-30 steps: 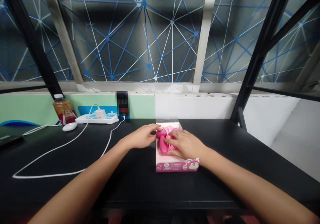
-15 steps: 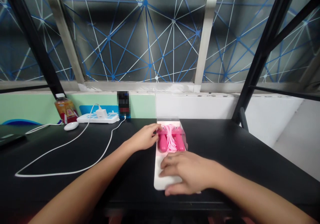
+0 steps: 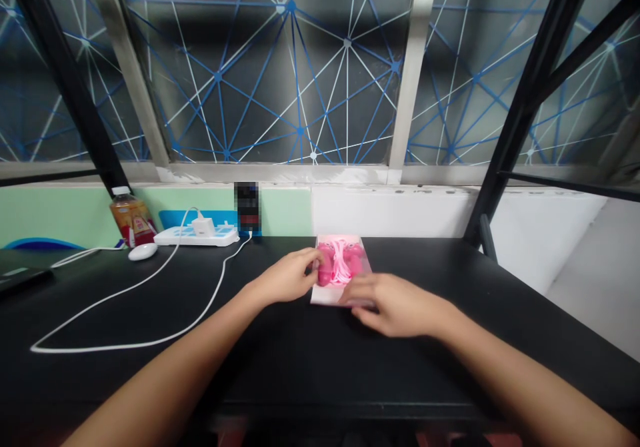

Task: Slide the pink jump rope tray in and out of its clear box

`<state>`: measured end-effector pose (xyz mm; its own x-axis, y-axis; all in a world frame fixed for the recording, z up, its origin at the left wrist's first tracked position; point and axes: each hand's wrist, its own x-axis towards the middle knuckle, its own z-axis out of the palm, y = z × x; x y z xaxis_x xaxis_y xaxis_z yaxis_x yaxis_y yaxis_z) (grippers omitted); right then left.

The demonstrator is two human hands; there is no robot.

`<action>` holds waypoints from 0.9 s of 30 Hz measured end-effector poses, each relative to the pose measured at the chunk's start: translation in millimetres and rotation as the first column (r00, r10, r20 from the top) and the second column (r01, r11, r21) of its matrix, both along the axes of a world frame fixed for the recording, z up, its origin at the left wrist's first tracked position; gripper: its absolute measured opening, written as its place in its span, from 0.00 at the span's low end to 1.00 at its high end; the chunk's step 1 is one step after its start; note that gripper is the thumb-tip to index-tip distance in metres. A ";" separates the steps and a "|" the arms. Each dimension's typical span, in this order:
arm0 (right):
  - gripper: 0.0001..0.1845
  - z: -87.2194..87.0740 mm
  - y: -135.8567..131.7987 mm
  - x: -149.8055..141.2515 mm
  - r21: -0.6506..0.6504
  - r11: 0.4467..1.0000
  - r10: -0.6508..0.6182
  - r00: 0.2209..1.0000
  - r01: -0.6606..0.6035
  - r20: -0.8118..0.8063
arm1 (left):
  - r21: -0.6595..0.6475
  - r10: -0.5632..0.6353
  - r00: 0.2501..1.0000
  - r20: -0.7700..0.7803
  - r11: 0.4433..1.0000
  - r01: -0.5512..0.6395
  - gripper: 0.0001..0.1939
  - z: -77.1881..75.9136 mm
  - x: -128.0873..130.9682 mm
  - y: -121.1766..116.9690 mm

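Note:
A clear box with a pink base lies on the black desk, in the middle near the wall. Inside it I see two pink handles and a coiled pink cord. My left hand rests against the box's left side, with its fingers curled on the edge. My right hand lies at the box's near end. Its fingers are stretched out flat, and their tips touch the near edge.
A white power strip with a plugged charger sits at the back left, and its white cable loops across the desk. Beside it are a white mouse and a drink bottle. A black post rises at the right.
The white inner tray, drawn out towards me under my right hand half a second ago, is back inside the box. My right hand moved forward with it. My left hand stayed in place.

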<state>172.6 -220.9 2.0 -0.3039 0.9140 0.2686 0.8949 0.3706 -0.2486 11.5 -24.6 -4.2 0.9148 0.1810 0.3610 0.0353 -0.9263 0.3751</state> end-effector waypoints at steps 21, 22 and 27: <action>0.28 -29.0 11.6 37.7 0.043 0.914 -0.383 0.893 0.403 -0.237 | -0.029 -0.051 0.984 -0.172 0.998 0.047 0.38 8.8 -14.6 -12.9; 0.26 -28.8 12.2 37.5 0.051 0.906 -0.394 0.883 0.419 -0.255 | -0.032 -0.057 0.985 -0.163 0.998 0.052 0.37 8.7 -14.6 -13.5; 0.35 -33.3 14.5 39.8 0.019 0.922 -0.364 0.884 0.386 -0.293 | -0.024 -0.030 0.985 -0.169 0.999 0.027 0.36 6.8 -13.7 -15.3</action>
